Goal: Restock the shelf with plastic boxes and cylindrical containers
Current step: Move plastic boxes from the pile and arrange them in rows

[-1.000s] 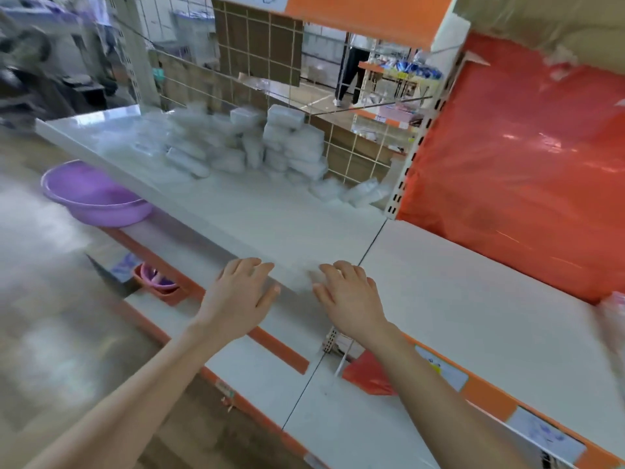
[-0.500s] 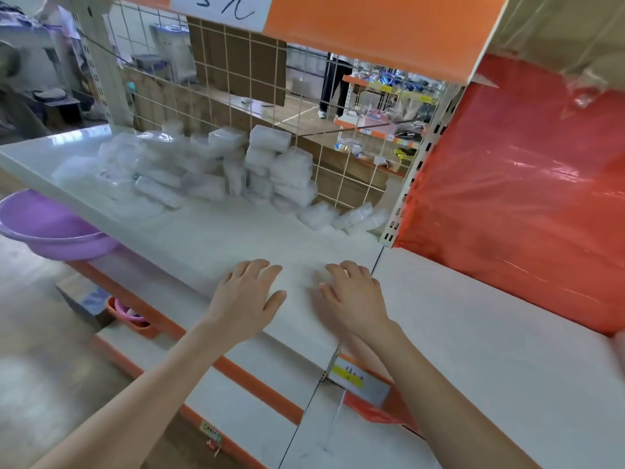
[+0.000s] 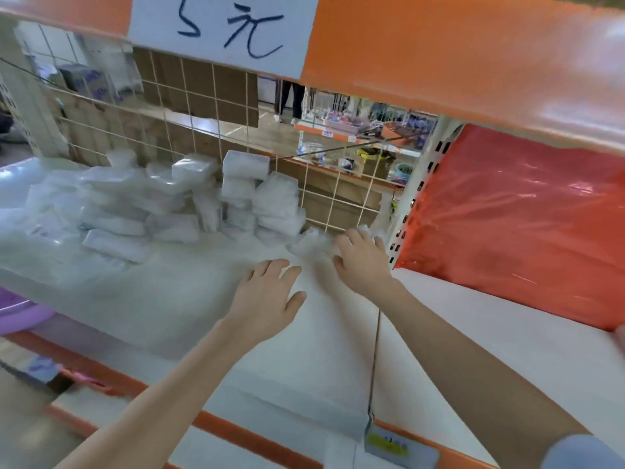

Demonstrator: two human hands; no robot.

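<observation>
Right hand has reached the loose plastic boxes.

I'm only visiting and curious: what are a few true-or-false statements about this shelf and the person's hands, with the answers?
1. Clear plastic boxes are piled against the wire grid at the back. True.
2. The left hand grips a box. False: its fingers are spread and it holds nothing.
3. A purple basin shows at the left edge. True.
4. The plastic sheet on the right is blue. False: it is red.
5. The right hand reaches farther back than the left one. True.
</observation>
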